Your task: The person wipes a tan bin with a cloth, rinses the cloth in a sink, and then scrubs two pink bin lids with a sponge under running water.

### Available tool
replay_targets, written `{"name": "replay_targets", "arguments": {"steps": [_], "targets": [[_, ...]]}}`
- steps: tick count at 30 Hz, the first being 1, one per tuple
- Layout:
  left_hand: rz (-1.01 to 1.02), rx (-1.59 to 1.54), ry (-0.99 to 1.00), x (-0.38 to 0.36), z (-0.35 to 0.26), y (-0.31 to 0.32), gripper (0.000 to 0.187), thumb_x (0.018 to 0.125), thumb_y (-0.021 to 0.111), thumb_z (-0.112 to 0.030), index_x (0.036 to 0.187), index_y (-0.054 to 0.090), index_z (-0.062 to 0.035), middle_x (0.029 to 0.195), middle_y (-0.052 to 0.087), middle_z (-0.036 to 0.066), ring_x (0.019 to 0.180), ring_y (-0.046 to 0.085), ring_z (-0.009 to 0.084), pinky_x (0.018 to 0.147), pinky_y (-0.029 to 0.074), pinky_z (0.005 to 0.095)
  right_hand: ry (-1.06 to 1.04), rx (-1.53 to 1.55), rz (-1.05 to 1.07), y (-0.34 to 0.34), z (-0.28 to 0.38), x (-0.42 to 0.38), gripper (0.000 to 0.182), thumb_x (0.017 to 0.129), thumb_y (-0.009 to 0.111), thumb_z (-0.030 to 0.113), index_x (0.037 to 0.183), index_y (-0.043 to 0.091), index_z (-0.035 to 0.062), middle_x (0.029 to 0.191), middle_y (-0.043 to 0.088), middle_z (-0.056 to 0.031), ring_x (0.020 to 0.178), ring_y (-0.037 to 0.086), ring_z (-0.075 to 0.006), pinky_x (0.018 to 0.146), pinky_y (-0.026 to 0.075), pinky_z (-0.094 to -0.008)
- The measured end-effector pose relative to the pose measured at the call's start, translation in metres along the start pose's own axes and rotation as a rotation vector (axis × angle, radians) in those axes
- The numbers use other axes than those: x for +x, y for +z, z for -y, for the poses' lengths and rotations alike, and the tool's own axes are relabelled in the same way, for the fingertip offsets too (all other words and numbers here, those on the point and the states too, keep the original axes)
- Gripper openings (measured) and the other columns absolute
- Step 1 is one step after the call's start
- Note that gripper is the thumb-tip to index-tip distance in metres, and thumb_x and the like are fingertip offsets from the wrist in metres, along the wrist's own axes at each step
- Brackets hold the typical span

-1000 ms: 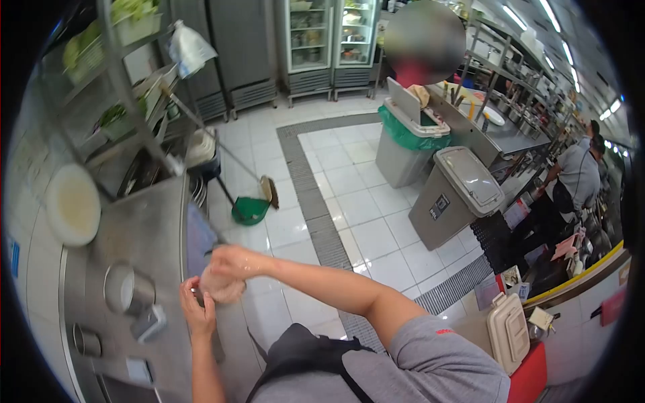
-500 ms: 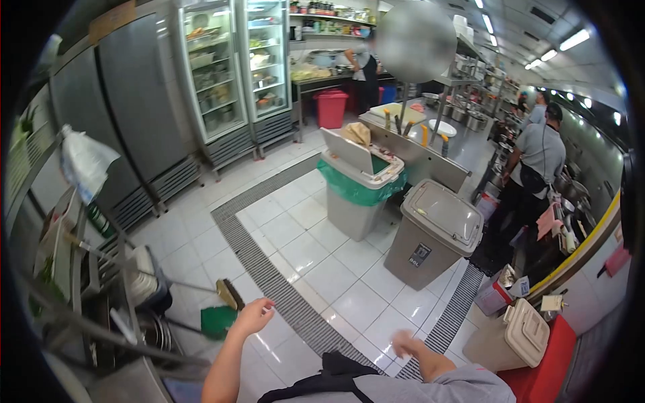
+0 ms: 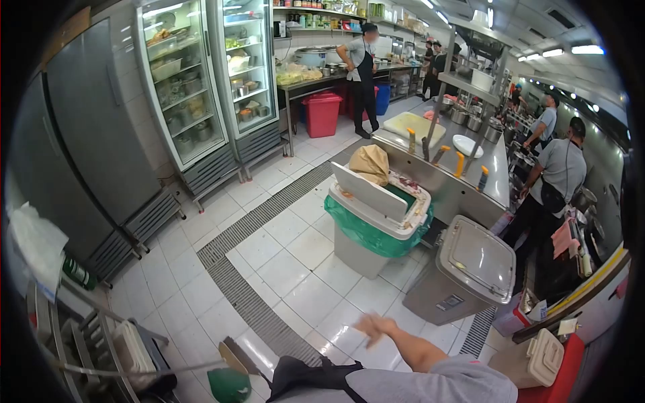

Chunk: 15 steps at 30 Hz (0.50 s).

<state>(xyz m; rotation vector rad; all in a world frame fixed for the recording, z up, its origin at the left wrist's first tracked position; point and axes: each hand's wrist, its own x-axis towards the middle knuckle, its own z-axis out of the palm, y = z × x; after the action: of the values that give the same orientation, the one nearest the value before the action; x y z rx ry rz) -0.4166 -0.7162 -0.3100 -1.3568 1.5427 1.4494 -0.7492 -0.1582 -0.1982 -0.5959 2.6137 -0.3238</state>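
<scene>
My right hand (image 3: 375, 328) is over the white tiled floor (image 3: 363, 295), slightly blurred, with its fingers stretched out and nothing visible in them. My left hand is out of view. Nearest the right hand are two grey bins. One lidded bin (image 3: 430, 295) is shut. The other bin (image 3: 359, 254) has a green liner (image 3: 373, 242) folded over its rim, its lid flap raised, and a crumpled brown paper bag (image 3: 369, 165) on top. At my lower left are a broom head (image 3: 238, 356) and a green dustpan (image 3: 229, 385).
A steel counter (image 3: 443, 178) with several orange-handled tools stands behind the bins. Glass-door fridges (image 3: 185, 87) line the back left. People work along the right (image 3: 561, 168) and back (image 3: 363, 74). A floor drain grate (image 3: 248, 305) crosses the tiles. A small beige bin (image 3: 537, 356) sits lower right.
The view has moved forward and turned, so the bins and counter appear nearer and further right. My left hand has left the view. My right hand has swung forward and left.
</scene>
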Motion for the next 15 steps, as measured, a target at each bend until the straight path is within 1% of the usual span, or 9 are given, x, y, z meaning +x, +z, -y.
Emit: {"name": "replay_targets", "arguments": {"steps": [1,3,5,8,10,11,12,14,15], "targets": [[-0.048,0.088,0.064,0.017,-0.033,-0.014,0.025,0.081,0.048,-0.034,0.088,0.055,-0.0115,0.073,0.054,0.007,0.059,0.049,0.0208,0.051,0.04,0.0399,0.032,-0.109,-0.275,0.016,-0.01,0.08,0.049,0.079,0.051,0.029,0.124,0.036,0.0149,0.091,0.059,-0.0144,0.082,0.058,-0.0323,0.075,0.046,-0.0411],[-0.142,0.259,0.199,0.056,-0.108,-0.047,0.024,0.08,0.048,-0.031,0.087,0.057,-0.0098,0.076,0.055,0.009,0.065,0.051,0.0244,0.057,0.041,0.0414,0.157,0.402,-0.421,-0.058,0.031,0.185,0.023,0.08,0.047,0.021,0.091,0.063,0.0098,0.074,0.061,-0.0109,0.075,0.059,-0.0285,0.068,0.047,-0.039],[-0.238,0.437,0.321,0.088,-0.177,-0.089,0.024,0.079,0.048,-0.028,0.085,0.059,-0.0082,0.08,0.057,0.012,0.07,0.052,0.0279,0.063,0.041,0.043,0.146,1.008,-0.595,-0.146,0.092,0.248,0.017,0.072,0.054,0.018,0.073,0.062,0.0028,0.072,0.06,-0.0121,0.066,0.054,-0.0154,0.06,0.043,-0.0281],[-0.375,0.666,0.55,0.142,-0.323,-0.126,0.024,0.077,0.048,-0.024,0.082,0.062,-0.0057,0.084,0.059,0.016,0.079,0.055,0.0333,0.072,0.042,0.0454,-0.023,0.87,-0.732,-0.232,0.131,0.349,0.013,0.069,0.052,0.011,0.075,0.059,0.0016,0.073,0.058,-0.0065,0.069,0.051,-0.0109,0.06,0.041,-0.0255],[-0.455,0.832,0.699,0.17,-0.415,-0.133,0.024,0.076,0.048,-0.021,0.081,0.064,-0.004,0.088,0.061,0.019,0.084,0.057,0.0368,0.078,0.043,0.0469,-0.108,1.39,-0.796,-0.319,0.177,0.365,0.018,0.066,0.05,0.003,0.084,0.056,0.0021,0.078,0.054,-0.0014,0.073,0.049,-0.009,0.061,0.04,-0.0235],[-0.478,0.812,0.91,0.176,-0.496,-0.12,0.034,0.07,0.06,-0.016,0.099,0.056,0.0007,0.092,0.058,0.021,0.09,0.056,0.0296,0.076,0.045,0.0395,-0.092,1.388,-0.817,-0.348,0.18,0.377,0.018,0.066,0.05,0.003,0.084,0.056,0.0021,0.078,0.054,-0.0014,0.073,0.049,-0.009,0.061,0.04,-0.0235],[-0.556,0.659,1.022,0.129,-0.595,-0.08,0.05,0.066,0.066,-0.017,0.109,0.05,0.002,0.102,0.055,0.02,0.097,0.053,0.0323,0.082,0.042,0.0391,-0.16,1.341,-0.841,-0.37,0.181,0.389,0.019,0.067,0.048,0.002,0.086,0.053,0.003,0.078,0.052,-0.0005,0.071,0.048,-0.0093,0.062,0.041,-0.023],[-0.305,0.466,1.382,0.023,-0.773,0.005,0.079,0.06,0.071,-0.014,0.126,0.031,-0.0003,0.123,0.039,0.02,0.112,0.039,0.0327,0.094,0.033,0.0389,-0.243,1.285,-0.834,-0.413,0.182,0.404,0.031,0.068,0.046,0.0,0.099,0.048,0.0046,0.087,0.052,-0.001,0.08,0.048,-0.0086,0.069,0.042,-0.0223],[-0.242,0.585,1.651,-0.029,-0.839,0.045,0.085,0.06,0.072,-0.015,0.129,0.026,0.0005,0.127,0.034,0.02,0.117,0.034,0.0318,0.097,0.029,0.0386,-0.234,1.282,-0.857,-0.427,0.179,0.415,0.031,0.068,0.046,0.0,0.099,0.048,0.0046,0.087,0.052,-0.001,0.08,0.048,-0.0086,0.069,0.042,-0.0223]]}}
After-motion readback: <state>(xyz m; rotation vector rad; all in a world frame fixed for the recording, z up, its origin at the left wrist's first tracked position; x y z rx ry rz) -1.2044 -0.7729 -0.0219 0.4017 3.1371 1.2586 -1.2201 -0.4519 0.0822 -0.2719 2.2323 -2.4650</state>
